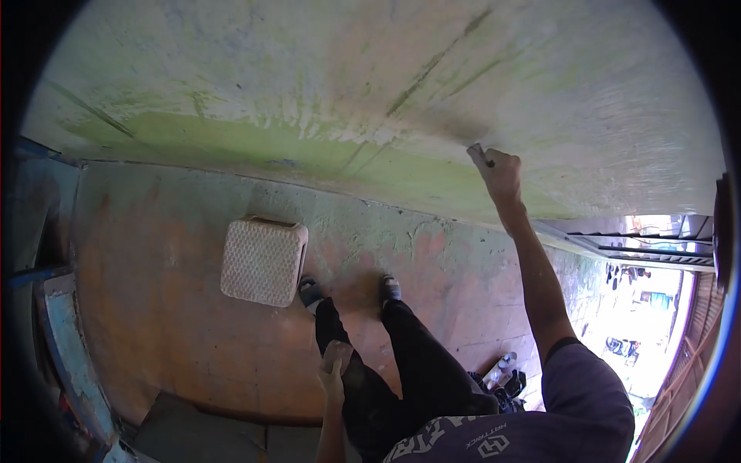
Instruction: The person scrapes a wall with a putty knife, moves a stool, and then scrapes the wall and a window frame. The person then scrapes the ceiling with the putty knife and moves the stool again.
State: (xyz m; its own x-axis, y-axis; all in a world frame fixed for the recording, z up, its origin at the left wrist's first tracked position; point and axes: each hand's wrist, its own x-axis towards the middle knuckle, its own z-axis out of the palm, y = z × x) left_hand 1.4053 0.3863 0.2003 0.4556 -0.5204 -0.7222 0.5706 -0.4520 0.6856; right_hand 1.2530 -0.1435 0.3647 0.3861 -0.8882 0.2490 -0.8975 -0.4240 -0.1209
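My right hand [503,171] is raised to the wall [602,100], closed around a putty knife [476,153] whose grey blade lies right at the surface. A darker smudge spreads on the wall beside the blade. Pale, streaky filler covers much of the green paint there, with long dark lines through it. Low in front of my legs, my left hand [332,380] grips a flat, greyish-brown, roughly rectangular piece [337,353]; I cannot tell what it is.
A white woven-pattern plastic stool [262,261] stands on the worn floor [170,309] beside my sandalled feet. Behind my legs lie a white cylindrical container [502,369] and dark items. A dark bench-like surface [201,432] is at lower left, a bright doorway [641,324] at right.
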